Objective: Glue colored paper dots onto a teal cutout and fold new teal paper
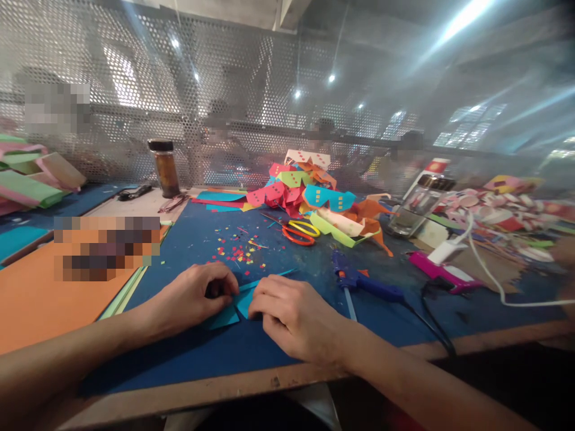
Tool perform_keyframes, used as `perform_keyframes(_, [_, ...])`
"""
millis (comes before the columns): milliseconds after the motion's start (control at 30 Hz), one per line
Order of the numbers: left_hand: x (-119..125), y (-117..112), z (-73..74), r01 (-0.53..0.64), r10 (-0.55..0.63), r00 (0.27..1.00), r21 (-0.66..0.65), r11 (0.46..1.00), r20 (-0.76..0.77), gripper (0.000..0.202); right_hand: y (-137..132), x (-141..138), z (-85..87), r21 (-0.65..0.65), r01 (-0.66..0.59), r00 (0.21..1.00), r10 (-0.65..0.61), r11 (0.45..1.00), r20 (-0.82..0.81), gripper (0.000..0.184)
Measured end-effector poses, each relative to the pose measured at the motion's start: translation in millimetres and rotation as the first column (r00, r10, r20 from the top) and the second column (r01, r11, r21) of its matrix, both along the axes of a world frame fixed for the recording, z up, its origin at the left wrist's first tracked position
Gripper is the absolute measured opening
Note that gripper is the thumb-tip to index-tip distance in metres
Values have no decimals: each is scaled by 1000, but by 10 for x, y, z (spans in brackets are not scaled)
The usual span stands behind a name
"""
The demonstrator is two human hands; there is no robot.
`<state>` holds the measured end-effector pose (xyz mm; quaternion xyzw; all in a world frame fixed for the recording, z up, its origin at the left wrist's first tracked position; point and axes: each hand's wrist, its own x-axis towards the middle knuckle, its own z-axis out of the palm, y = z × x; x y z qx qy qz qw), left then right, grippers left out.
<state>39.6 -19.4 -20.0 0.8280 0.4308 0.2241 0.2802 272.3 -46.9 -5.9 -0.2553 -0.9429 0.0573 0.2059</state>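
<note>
A folded piece of bright blue paper (244, 303) lies on the dark blue table mat, with a notch between its lower flaps. My left hand (193, 296) grips its left side, thumb and fingers curled together. On the right side, the bent fingers of my right hand (291, 311) press the paper. Parts of the paper are hidden under both hands. Just beyond are scattered tiny red and yellow paper squares (242, 254). Scissors (300, 233) with red and yellow handles lie farther back. To the right of my right hand rests a blue glue gun (368, 284) with a glue stick.
Folded colored paper masks (327, 197) are heaped at the back. Orange paper sheets (27, 299) lie left, near a dark drink bottle (166, 169). At right stand a clear glass bottle (420, 206), a pink power strip (444, 272) and cables. A perforated metal screen (251, 78) rises behind.
</note>
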Motion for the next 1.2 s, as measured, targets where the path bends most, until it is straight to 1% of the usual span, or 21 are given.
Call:
perform_keyframes(133, [1,-11,14,-7,7,1000,-2,1000,-16,15,8,-8,-13,23,2,1000,-2,1000,1,28])
perform_keyframes(367, [6,-16,40,7,-7,1000,-1,1000,-9,14,12,-14,-26,41,-6,1000,6,999,-7,26])
perform_keyframes(433, [4,-22,35,10,-10,1000,12,1000,-13,15,14,-25,-34,69,4,1000,-3,998,-12,25])
perform_keyframes(500, [1,-33,27,8,-8,1000,40,999,-18,16,22,-36,-41,116,53,999,-53,992,-7,24])
perform_keyframes(567, [-2,-49,21,17,-16,1000,74,997,-19,17,36,-41,-46,159,144,989,-146,977,-1,21])
perform_keyframes(633, [-5,-69,17,33,-30,999,118,992,-24,17,56,-38,-51,178,230,972,-236,957,13,17])
perform_keyframes(700, [-7,-89,17,46,-39,998,164,985,-45,16,78,-32,-62,185,272,958,-283,944,38,14])
perform_keyframes(900, [-3,-137,20,82,-63,995,258,963,-81,15,114,-20,-89,216,291,943,-318,932,102,12])
perform_keyframes(1100, [-13,-169,17,122,-84,989,346,930,-124,3,111,-17,-86,181,297,941,-320,938,115,13])
perform_keyframes(1200, [-18,-187,23,163,-107,981,396,904,-160,14,115,-14,-89,210,313,933,-342,926,115,12])
